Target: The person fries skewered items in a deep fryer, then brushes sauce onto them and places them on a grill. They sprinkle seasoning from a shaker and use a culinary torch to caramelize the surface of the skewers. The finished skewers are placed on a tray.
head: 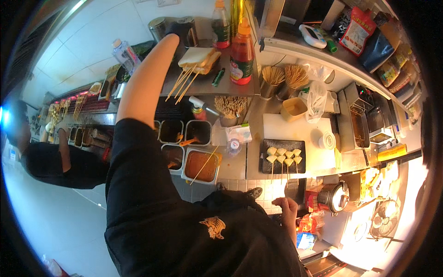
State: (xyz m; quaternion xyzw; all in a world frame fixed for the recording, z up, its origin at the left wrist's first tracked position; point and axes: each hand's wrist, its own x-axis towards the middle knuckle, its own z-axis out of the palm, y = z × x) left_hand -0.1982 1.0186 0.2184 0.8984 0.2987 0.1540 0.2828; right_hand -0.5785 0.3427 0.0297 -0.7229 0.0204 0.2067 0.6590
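My left arm reaches far forward over the steel shelf. My left hand (179, 30), dark as if gloved, is among metal canisters (157, 27) at the back; its fingers and anything in them cannot be made out. Right of that forearm, bread slices on skewers (196, 58) lie on the shelf, their sticks pointing towards me. My right hand (288, 205) hangs low in front of the counter, fingers curled, with nothing visible in it. Beyond it, a black rectangular plate (284, 169) on the counter edge bears several skewers of pale wedge-shaped food (281, 151).
Steel sauce pans (200, 169) line the front edge, a stick across one. Squeeze bottles (241, 55) stand on the shelf. A white cutting board (297, 126), a fryer (360, 128) and a pressure cooker (334, 197) are to the right. A co-worker (62, 162) stands left by a grill.
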